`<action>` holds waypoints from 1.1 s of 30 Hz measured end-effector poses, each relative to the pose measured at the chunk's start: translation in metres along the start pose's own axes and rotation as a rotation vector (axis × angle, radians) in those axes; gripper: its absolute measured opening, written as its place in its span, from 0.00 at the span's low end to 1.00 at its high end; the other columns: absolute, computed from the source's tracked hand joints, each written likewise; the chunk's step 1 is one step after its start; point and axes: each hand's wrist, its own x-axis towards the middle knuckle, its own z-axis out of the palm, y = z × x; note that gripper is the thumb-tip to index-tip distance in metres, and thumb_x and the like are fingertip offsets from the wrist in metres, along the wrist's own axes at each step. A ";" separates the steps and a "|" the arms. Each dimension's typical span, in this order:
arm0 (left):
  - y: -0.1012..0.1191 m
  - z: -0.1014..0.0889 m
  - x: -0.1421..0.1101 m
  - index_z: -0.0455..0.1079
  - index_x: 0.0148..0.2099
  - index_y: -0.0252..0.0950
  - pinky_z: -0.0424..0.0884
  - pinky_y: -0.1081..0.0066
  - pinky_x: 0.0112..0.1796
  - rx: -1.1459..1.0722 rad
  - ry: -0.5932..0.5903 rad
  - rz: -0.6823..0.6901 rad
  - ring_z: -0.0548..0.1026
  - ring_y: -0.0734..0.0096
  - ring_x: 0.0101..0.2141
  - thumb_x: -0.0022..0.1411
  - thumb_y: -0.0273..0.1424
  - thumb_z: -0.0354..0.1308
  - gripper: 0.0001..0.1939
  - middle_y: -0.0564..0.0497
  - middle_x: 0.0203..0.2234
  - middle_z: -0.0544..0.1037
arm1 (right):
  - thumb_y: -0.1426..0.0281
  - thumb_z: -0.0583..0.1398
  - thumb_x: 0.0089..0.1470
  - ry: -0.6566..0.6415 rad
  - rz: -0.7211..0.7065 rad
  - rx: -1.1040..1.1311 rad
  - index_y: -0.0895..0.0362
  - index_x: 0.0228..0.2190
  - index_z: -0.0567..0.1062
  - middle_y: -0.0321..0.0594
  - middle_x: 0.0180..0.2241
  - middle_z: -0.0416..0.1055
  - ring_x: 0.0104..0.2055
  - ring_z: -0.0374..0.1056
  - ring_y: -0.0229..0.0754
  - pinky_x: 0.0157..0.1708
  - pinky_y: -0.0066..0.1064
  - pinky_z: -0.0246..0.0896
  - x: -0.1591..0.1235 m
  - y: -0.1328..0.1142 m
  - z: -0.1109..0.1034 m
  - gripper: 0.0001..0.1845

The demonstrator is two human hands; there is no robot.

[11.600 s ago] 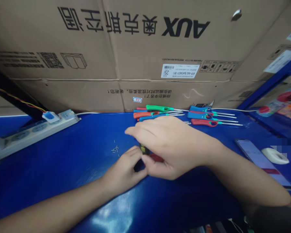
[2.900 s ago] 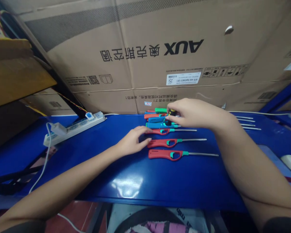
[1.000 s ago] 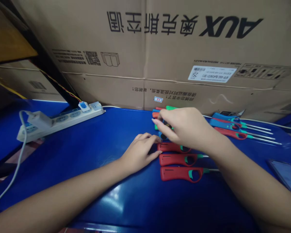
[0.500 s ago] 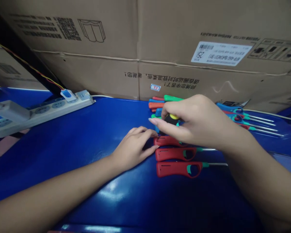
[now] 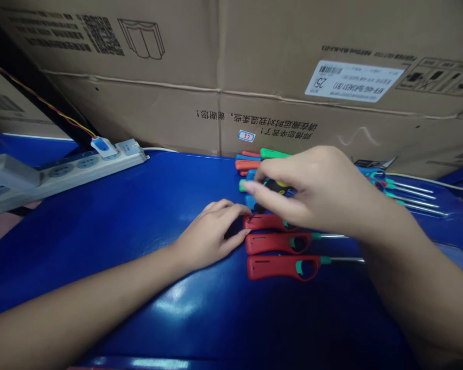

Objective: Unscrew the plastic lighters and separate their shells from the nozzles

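My left hand (image 5: pixel 212 234) lies on the blue table, its thumb and forefinger pinching the butt end of a red gas lighter (image 5: pixel 260 222). Over that lighter, my right hand (image 5: pixel 308 185) is closed on a short black-and-yellow handle that looks like a screwdriver (image 5: pixel 272 187); its tip points down near the slot in the lighter's handle, partly hidden. Two more red lighters, a middle one (image 5: pixel 270 243) and a nearer one (image 5: pixel 272 267), lie parallel below it, with green triggers and metal barrels. Behind my right hand is a pile of red, blue and green lighters (image 5: pixel 248 165).
A large cardboard box (image 5: pixel 177 118) stands along the back of the blue table (image 5: pixel 170 185). At the left is a white power strip (image 5: pixel 81 172) with plugs and wires. Partly behind my right forearm lies a flat phone-like object (image 5: pixel 457 259).
The view has shifted slightly. The screwdriver handle has tilted or turned a little in my right hand. My left hand stays at the end of the same lighter.
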 end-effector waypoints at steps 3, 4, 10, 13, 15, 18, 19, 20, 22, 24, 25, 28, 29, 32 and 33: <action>0.001 -0.001 0.000 0.65 0.54 0.37 0.70 0.58 0.47 0.000 -0.014 -0.011 0.73 0.58 0.47 0.69 0.32 0.57 0.14 0.45 0.46 0.77 | 0.64 0.50 0.63 0.000 -0.019 -0.010 0.58 0.48 0.76 0.45 0.38 0.78 0.37 0.72 0.46 0.33 0.34 0.59 0.000 0.002 -0.001 0.20; 0.001 -0.001 0.000 0.65 0.54 0.37 0.70 0.58 0.48 -0.002 -0.014 -0.008 0.73 0.58 0.47 0.69 0.32 0.57 0.14 0.45 0.46 0.77 | 0.63 0.51 0.63 -0.011 -0.020 -0.023 0.59 0.48 0.76 0.46 0.37 0.78 0.36 0.72 0.46 0.33 0.34 0.59 0.001 0.002 -0.001 0.20; -0.001 -0.001 -0.001 0.66 0.54 0.37 0.70 0.58 0.47 -0.002 -0.017 -0.007 0.73 0.58 0.47 0.69 0.33 0.57 0.13 0.45 0.45 0.76 | 0.65 0.52 0.61 -0.036 -0.076 -0.001 0.57 0.48 0.75 0.43 0.37 0.78 0.34 0.71 0.44 0.31 0.33 0.56 0.000 0.003 -0.001 0.19; -0.002 0.000 -0.001 0.65 0.54 0.37 0.70 0.58 0.48 -0.001 -0.008 0.009 0.73 0.58 0.47 0.69 0.33 0.58 0.14 0.45 0.45 0.76 | 0.61 0.53 0.62 -0.036 -0.061 -0.018 0.57 0.43 0.76 0.41 0.30 0.77 0.29 0.69 0.42 0.28 0.32 0.53 -0.001 0.001 -0.002 0.18; -0.001 -0.001 -0.001 0.65 0.54 0.37 0.70 0.58 0.48 -0.001 -0.016 0.003 0.73 0.58 0.47 0.69 0.33 0.58 0.13 0.45 0.45 0.77 | 0.63 0.51 0.63 -0.028 -0.065 -0.031 0.57 0.42 0.77 0.41 0.29 0.76 0.28 0.68 0.42 0.28 0.32 0.52 -0.001 0.001 -0.003 0.17; 0.000 -0.001 -0.001 0.66 0.52 0.38 0.70 0.59 0.47 -0.007 -0.017 -0.003 0.73 0.58 0.46 0.69 0.33 0.58 0.11 0.46 0.43 0.77 | 0.64 0.52 0.61 -0.046 -0.075 0.008 0.58 0.46 0.76 0.42 0.33 0.78 0.29 0.68 0.42 0.28 0.32 0.53 -0.003 0.002 -0.005 0.18; 0.000 -0.001 -0.001 0.66 0.52 0.38 0.70 0.58 0.47 -0.007 -0.015 -0.003 0.73 0.58 0.46 0.69 0.33 0.58 0.12 0.46 0.43 0.77 | 0.64 0.52 0.61 -0.060 -0.067 0.017 0.58 0.45 0.77 0.42 0.32 0.77 0.27 0.67 0.41 0.28 0.32 0.53 -0.003 0.002 -0.005 0.18; 0.000 -0.002 -0.001 0.66 0.52 0.38 0.70 0.58 0.47 -0.007 -0.014 -0.004 0.73 0.58 0.47 0.69 0.33 0.58 0.12 0.46 0.44 0.77 | 0.64 0.52 0.61 -0.074 -0.057 0.020 0.58 0.43 0.77 0.41 0.30 0.77 0.26 0.66 0.40 0.27 0.32 0.53 -0.004 0.002 -0.006 0.17; 0.000 -0.002 -0.001 0.66 0.53 0.38 0.70 0.58 0.48 -0.007 -0.017 -0.010 0.74 0.58 0.47 0.68 0.33 0.58 0.12 0.46 0.44 0.77 | 0.65 0.52 0.61 -0.089 -0.058 0.029 0.57 0.44 0.77 0.41 0.32 0.78 0.26 0.66 0.40 0.28 0.32 0.54 -0.006 0.002 -0.009 0.17; 0.000 -0.001 -0.001 0.66 0.52 0.38 0.70 0.58 0.47 -0.007 -0.016 -0.014 0.74 0.58 0.46 0.69 0.33 0.57 0.12 0.46 0.44 0.77 | 0.66 0.53 0.61 -0.094 -0.064 0.041 0.57 0.47 0.76 0.43 0.35 0.78 0.30 0.68 0.42 0.30 0.33 0.56 -0.007 0.002 -0.011 0.18; 0.000 -0.001 -0.001 0.67 0.52 0.38 0.70 0.58 0.47 -0.008 -0.010 -0.010 0.74 0.58 0.46 0.69 0.33 0.57 0.11 0.46 0.43 0.77 | 0.65 0.53 0.61 -0.107 -0.058 0.040 0.57 0.46 0.76 0.43 0.35 0.78 0.31 0.69 0.43 0.31 0.33 0.56 -0.007 0.002 -0.012 0.17; -0.001 -0.001 -0.001 0.67 0.53 0.38 0.70 0.58 0.48 -0.008 -0.010 -0.003 0.73 0.58 0.47 0.69 0.33 0.57 0.12 0.46 0.44 0.77 | 0.64 0.52 0.63 -0.149 -0.056 0.052 0.55 0.42 0.77 0.40 0.30 0.76 0.29 0.67 0.42 0.31 0.33 0.56 -0.006 0.001 -0.013 0.16; -0.001 0.000 -0.001 0.66 0.52 0.38 0.70 0.58 0.48 -0.009 -0.017 -0.006 0.73 0.58 0.47 0.69 0.33 0.57 0.12 0.46 0.44 0.77 | 0.65 0.52 0.63 -0.147 -0.067 0.068 0.55 0.44 0.77 0.40 0.32 0.76 0.30 0.68 0.42 0.32 0.33 0.56 -0.006 0.001 -0.013 0.16; -0.001 0.000 -0.001 0.66 0.53 0.38 0.70 0.57 0.48 -0.006 -0.017 -0.009 0.73 0.58 0.47 0.69 0.33 0.57 0.12 0.46 0.45 0.77 | 0.66 0.51 0.64 -0.133 -0.122 0.109 0.55 0.49 0.73 0.41 0.37 0.76 0.35 0.69 0.44 0.34 0.33 0.57 -0.005 0.001 -0.013 0.17; -0.001 0.000 -0.001 0.65 0.54 0.38 0.70 0.57 0.48 -0.006 -0.012 -0.004 0.73 0.57 0.48 0.69 0.34 0.57 0.13 0.45 0.46 0.77 | 0.65 0.50 0.65 -0.149 -0.131 0.102 0.55 0.47 0.74 0.41 0.35 0.75 0.34 0.69 0.43 0.34 0.33 0.56 -0.005 0.002 -0.012 0.17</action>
